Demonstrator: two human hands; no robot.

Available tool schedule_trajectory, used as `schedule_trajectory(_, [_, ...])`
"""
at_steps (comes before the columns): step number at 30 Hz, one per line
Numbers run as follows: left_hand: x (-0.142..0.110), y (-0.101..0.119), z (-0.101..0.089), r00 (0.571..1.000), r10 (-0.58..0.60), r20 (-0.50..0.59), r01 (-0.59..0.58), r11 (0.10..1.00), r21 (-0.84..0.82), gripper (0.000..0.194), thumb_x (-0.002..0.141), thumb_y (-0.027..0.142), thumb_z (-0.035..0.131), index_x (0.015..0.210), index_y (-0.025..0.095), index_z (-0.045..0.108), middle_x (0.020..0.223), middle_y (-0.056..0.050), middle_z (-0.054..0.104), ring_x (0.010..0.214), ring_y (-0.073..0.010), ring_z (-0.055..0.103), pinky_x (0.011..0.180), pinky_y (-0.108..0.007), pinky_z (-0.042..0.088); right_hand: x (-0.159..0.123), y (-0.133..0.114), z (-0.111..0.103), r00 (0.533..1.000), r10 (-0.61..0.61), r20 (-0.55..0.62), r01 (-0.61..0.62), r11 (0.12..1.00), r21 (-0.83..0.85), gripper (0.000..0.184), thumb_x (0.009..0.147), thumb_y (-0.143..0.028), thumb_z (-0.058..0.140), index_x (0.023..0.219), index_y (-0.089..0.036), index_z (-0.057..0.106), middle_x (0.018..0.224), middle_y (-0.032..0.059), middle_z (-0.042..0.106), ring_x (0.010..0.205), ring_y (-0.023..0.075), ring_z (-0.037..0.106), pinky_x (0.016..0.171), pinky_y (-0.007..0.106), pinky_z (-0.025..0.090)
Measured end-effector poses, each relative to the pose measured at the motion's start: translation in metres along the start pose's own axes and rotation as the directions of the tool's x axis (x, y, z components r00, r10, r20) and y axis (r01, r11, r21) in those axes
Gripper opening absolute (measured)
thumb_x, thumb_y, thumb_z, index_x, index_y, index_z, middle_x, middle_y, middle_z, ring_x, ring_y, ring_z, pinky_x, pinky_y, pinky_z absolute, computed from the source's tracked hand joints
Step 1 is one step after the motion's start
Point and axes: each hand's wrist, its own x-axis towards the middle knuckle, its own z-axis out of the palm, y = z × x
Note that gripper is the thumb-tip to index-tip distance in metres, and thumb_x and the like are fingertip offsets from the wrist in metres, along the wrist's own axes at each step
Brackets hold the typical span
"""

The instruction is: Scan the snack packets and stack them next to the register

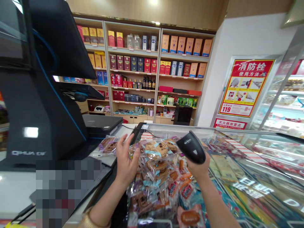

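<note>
In my right hand point(199, 166) is a black barcode scanner point(192, 147), its head tilted up and to the left above the packaged food. My left hand point(127, 160) has its fingers spread beside a pile of clear-wrapped snacks point(154, 172); whether its fingertips touch the wrappers, I cannot tell. Brown pieces with light blue labels show through the plastic. Lower in the pile are red-labelled packs point(186, 190) and a wrapped sausage point(190, 218). One more wrapped snack point(109, 145) lies left of my left hand, on the counter.
A black point-of-sale terminal point(42, 126) stands at the left on a white counter point(17, 183). Glass-topped freezers point(256, 164) run to the right. Wall shelves point(133, 69) hold boxed goods at the back. A red fire-hydrant notice point(247, 84) hangs on the wall.
</note>
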Motion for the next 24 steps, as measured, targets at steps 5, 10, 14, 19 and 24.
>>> schedule_trajectory(5, [0.022,-0.031,-0.013,0.896,-0.360,-0.262,0.433,0.839,0.329,0.068,0.077,0.045,0.062,0.135,0.011,0.049,0.138,-0.026,0.041,0.131,-0.0421,0.040,0.105,-0.060,0.032,-0.001,0.002,0.000,1.000,0.017,-0.006,-0.017,1.000,0.025,0.016,0.067,-0.027,0.070,0.079,-0.018,0.064,0.064,0.0006,0.064,0.054,0.0184,0.060,0.051,0.029,0.051])
schedule_trajectory(10, [0.024,-0.061,-0.024,0.784,-0.558,-0.271,0.619,0.666,0.418,0.086,0.071,0.056,0.066,0.139,0.010,0.041,0.138,-0.029,0.040,0.133,-0.0466,0.033,0.104,-0.063,0.027,-0.004,0.009,0.000,1.000,-0.015,0.001,0.015,0.999,-0.035,0.019,0.066,-0.031,0.071,0.079,-0.018,0.065,0.065,0.0015,0.064,0.055,0.0192,0.060,0.051,0.030,0.049])
schedule_trajectory(14, [0.021,-0.067,-0.025,0.804,-0.553,-0.219,0.582,0.658,0.478,0.078,0.069,0.049,0.069,0.136,0.017,0.047,0.124,-0.021,0.049,0.124,-0.0436,0.040,0.101,-0.062,0.030,-0.003,0.007,0.000,0.999,-0.038,0.022,0.039,0.998,-0.050,0.018,0.067,-0.032,0.071,0.078,-0.018,0.065,0.065,0.0015,0.063,0.056,0.0193,0.060,0.053,0.031,0.049])
schedule_trajectory(19, [0.023,-0.066,-0.026,0.870,-0.446,-0.212,0.491,0.738,0.463,0.058,0.069,0.036,0.072,0.124,0.020,0.059,0.114,-0.014,0.044,0.116,-0.0373,0.044,0.098,-0.058,0.038,0.000,0.003,0.001,0.996,-0.080,0.026,0.081,0.996,-0.024,0.014,0.068,-0.030,0.068,0.076,-0.019,0.065,0.064,0.0012,0.064,0.058,0.0202,0.061,0.058,0.033,0.051])
schedule_trajectory(24, [0.025,-0.063,-0.028,0.921,-0.262,-0.289,0.345,0.894,0.286,0.041,0.071,0.029,0.070,0.110,0.016,0.067,0.102,-0.008,0.041,0.103,-0.0258,0.049,0.094,-0.044,0.048,0.000,0.003,0.000,0.996,-0.084,0.013,0.084,0.996,-0.028,0.015,0.068,-0.028,0.066,0.079,-0.019,0.064,0.067,0.0022,0.066,0.060,0.0216,0.063,0.058,0.034,0.052])
